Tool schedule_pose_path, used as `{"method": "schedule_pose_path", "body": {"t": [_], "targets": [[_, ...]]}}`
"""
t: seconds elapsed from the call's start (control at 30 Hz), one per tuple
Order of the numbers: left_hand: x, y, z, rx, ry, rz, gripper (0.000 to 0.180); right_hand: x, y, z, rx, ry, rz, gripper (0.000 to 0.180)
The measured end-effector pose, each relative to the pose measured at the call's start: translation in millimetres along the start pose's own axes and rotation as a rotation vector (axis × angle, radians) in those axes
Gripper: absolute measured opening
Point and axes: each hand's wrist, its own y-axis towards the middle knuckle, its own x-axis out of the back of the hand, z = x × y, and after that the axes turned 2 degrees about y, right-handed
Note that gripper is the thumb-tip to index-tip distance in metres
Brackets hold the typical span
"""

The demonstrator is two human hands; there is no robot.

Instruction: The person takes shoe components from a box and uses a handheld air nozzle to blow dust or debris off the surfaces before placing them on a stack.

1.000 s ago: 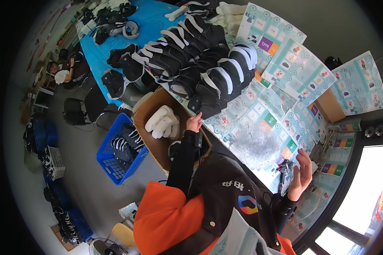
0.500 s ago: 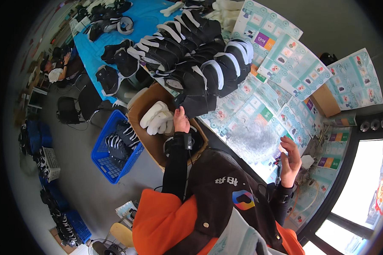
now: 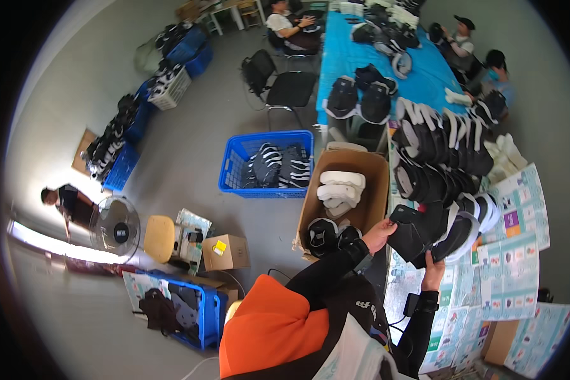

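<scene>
A black fabric piece with a pale curved edge is between my hands at the near end of the stacked rows. My left hand pinches its left side, thumb on top. My right hand grips its lower right edge, the fingers partly hidden beneath. Just beyond lie rows of similar black pieces with white curved bands, closely packed on the table. To the left of my left hand, an open cardboard box holds white padded pieces and black-and-white ones.
A blue crate of black-and-white pieces stands on the floor left of the box. Printed sheets cover the table on the right. Beyond are a blue-covered table, a black chair and several people. A fan stands at left.
The view has swung left, showing more floor. My right hand, raised with nothing in it before, now grips the black piece. My left hand has taken hold of its other side.
</scene>
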Motion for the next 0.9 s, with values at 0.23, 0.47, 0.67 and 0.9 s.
{"method": "schedule_pose_path", "body": {"t": [0.23,0.47,0.67,0.9], "targets": [[59,-41,-102,-0.309,0.078,-0.371,0.014,3,67,-39,-0.135,0.240,0.039,0.047],[115,-178,-172,-0.437,0.355,-0.682,0.020,7,143,-116,-0.219,0.483,0.278,0.068],[105,-259,-170,-0.403,0.383,-0.779,0.013,42,224,-237,-0.418,0.210,0.052,0.069],[83,-267,-168,-0.413,0.314,-0.780,0.007,49,240,-259,-0.084,-0.467,0.059,0.074]]}}
